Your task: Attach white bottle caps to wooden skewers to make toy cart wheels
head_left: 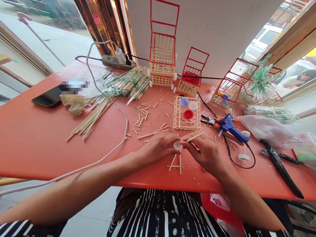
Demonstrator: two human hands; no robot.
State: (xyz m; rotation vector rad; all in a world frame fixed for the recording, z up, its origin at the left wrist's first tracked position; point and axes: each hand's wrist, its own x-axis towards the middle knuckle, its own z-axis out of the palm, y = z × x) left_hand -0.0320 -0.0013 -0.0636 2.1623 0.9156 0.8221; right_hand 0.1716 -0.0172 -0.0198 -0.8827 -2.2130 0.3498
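My left hand (160, 146) pinches a small whitish plastic cap (178, 145) between thumb and fingers. My right hand (204, 151) grips a short wooden stick (195, 136), its near end beside the cap; whether they touch is hard to tell. Just below the hands, a few cut wooden sticks (180, 164) lie crossed near the table's front edge. Beyond the hands stands a small stick-built crate (175, 118) with a blue cap (184, 101), a white cap (193, 105) and a red cap (188, 114) on it.
A blue glue gun (232, 127) and pliers (208, 119) lie right, near black cutters (281, 168). Stick-built carts (163, 49) stand along the wall. Wrapped stick bundles (130, 82), cut pieces (142, 120) and a phone (46, 97) lie left. A white cable (126, 128) crosses the orange table (37, 141).
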